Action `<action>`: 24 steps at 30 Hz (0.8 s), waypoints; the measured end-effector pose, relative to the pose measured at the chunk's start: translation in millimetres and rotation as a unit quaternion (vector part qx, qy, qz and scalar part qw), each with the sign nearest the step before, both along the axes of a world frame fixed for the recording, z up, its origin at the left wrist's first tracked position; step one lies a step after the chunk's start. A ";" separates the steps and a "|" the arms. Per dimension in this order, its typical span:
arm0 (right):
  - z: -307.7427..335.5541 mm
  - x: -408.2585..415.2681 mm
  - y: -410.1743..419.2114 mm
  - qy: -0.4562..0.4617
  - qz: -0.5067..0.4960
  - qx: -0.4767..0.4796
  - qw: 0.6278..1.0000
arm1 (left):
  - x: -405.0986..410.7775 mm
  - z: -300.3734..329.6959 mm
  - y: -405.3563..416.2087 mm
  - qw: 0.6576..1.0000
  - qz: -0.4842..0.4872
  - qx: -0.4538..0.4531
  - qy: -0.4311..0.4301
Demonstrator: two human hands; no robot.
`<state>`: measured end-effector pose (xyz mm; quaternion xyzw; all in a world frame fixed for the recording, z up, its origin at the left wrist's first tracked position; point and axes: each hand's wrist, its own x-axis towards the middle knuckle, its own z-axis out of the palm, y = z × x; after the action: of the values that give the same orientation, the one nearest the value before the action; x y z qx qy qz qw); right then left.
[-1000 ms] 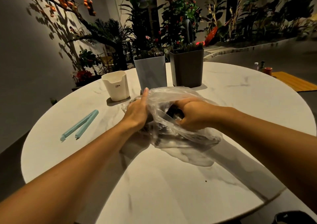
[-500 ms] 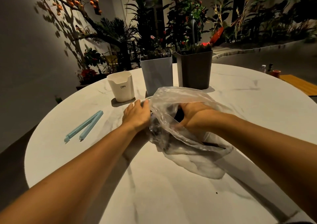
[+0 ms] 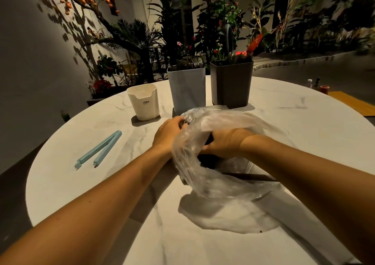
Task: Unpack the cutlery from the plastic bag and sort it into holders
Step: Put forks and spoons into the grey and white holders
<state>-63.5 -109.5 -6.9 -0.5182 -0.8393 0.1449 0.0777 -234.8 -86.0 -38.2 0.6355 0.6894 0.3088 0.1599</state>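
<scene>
Bag point(image 3: 221, 175): thin clear plastic, limp and crinkly, lying near the middle of the table point(image 3: 304, 126), mouth gaping toward the near side. Judged light and slippery in itself; the weight is the cutlery point(image 3: 249, 176) inside (dark pieces, types not readable). Best held by a bunched fold of film at the rim while the contents are drawn out by their handles.

Left hand point(image 3: 169, 131): fingers curled over the far-left edge of the bag, gripping the film. Right hand point(image 3: 225, 141): inside the mouth, fingers curled downward, apparently closing on cutlery (the grip itself is hidden).

Holders stand just beyond: white point(image 3: 144, 102), blue-grey point(image 3: 186, 90), brown point(image 3: 231, 84). A blue clip point(image 3: 99, 151) lies to the left.
</scene>
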 end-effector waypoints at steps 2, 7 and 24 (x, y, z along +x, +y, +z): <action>4.0 0.7 -4.6 -0.008 0.019 0.000 1.000 | 0.1 -1.0 2.3 1.000 -0.002 0.016 0.024; 8.9 4.9 -7.8 -0.048 0.015 -0.027 0.998 | -2.3 -4.5 -4.4 0.993 -0.037 0.101 0.054; 38.9 48.1 -68.6 -0.075 0.007 0.009 0.997 | 81.4 68.9 -108.3 0.934 -0.318 0.161 -0.011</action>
<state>-15.4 -178.2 32.0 -0.5205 -0.8480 0.0985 0.0187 -153.4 -194.3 30.6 0.8350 0.3907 0.3562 0.1527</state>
